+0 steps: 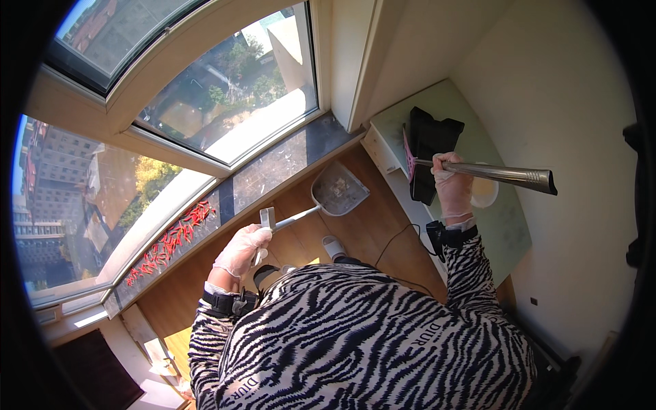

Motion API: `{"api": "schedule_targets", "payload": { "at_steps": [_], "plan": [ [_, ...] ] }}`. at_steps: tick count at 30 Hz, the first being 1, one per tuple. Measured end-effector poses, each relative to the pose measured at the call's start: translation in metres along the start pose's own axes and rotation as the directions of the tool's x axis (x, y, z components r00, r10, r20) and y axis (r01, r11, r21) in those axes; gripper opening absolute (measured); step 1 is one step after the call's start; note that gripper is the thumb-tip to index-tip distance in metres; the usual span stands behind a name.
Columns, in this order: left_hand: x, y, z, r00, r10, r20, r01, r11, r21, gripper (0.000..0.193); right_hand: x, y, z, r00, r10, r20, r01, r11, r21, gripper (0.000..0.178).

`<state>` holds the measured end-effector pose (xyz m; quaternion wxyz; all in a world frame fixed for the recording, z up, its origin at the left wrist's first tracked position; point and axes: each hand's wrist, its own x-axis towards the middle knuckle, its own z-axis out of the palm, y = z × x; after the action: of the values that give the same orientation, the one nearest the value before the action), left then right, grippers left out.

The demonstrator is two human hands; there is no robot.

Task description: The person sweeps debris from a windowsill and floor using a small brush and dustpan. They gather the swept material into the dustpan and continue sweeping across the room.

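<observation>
Now both hands full, dustpan low

Close up, the left hand [242,251] grips the dustpan [333,204] by its handle, and the right hand [452,184] is clasped round a silver broom handle [509,175]! Beyond, the pale green worktop [488,246] edges one side, the dark windowsill [263,179] the other, red peppers [171,240] along it. Wooden floor [389,215] opens between them, and there's the scoop: greyish, see-through, pale crumbs inside, near the sill's edge!
</observation>
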<state>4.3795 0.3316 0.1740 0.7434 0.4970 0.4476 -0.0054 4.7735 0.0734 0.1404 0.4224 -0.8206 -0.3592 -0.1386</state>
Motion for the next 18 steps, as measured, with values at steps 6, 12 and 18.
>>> {"api": "schedule_targets", "payload": {
  "at_steps": [6,12,18],
  "plan": [
    [0.052,0.021,0.012,1.000,-0.007,-0.012,0.007,0.999,0.034,0.016,-0.001,-0.015,0.007,0.976,-0.051,0.209,0.047,0.999,0.025,0.010],
    [0.052,0.017,0.000,1.000,-0.004,-0.014,0.004,1.000,0.010,0.014,-0.029,-0.037,-0.007,0.941,0.025,0.336,-0.070,0.990,0.122,0.008],
    [0.043,0.011,-0.010,1.000,0.014,-0.003,-0.014,1.000,0.012,0.019,-0.036,-0.041,-0.003,0.950,0.130,0.283,-0.180,0.970,0.161,0.007]
  ]
}}
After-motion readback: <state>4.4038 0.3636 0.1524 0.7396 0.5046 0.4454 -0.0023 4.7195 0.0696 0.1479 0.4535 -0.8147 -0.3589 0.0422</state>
